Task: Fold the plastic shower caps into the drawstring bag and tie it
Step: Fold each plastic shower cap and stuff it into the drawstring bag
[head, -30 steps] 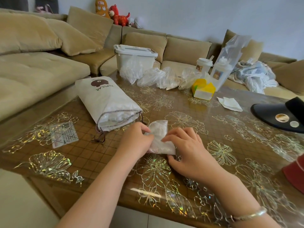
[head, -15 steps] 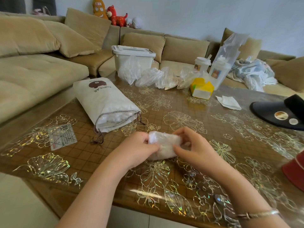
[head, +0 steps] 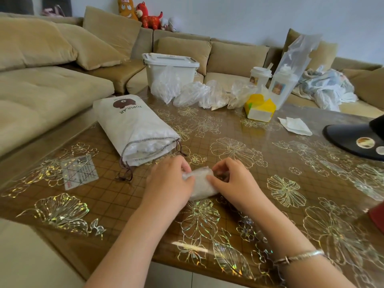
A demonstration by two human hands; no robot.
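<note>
Both hands pinch one folded shower cap (head: 201, 185) on table (head: 270, 163): left hand (head: 169, 183) at its left end, right hand (head: 234, 182) at right. Drawstring bag (head: 133, 129) lies up-left, mouth facing the hands, nearer left hand; cap's long axis runs roughly left-right.

Both hands pinch a small folded clear plastic shower cap (head: 201, 185) low over the brown bench with gold flower print (head: 259, 163): left hand (head: 169, 181) on its left end, right hand (head: 233, 181) on its right end, fingers curled. White drawstring bag with brown bear logo (head: 133, 125) lies just behind left hand, mouth open toward hands, cords loose. Unfolded clear plastic caps (head: 197, 94) piled at far edge, beside white lidded plastic bin (head: 170, 67) and yellow carton (head: 259, 108).
</note>
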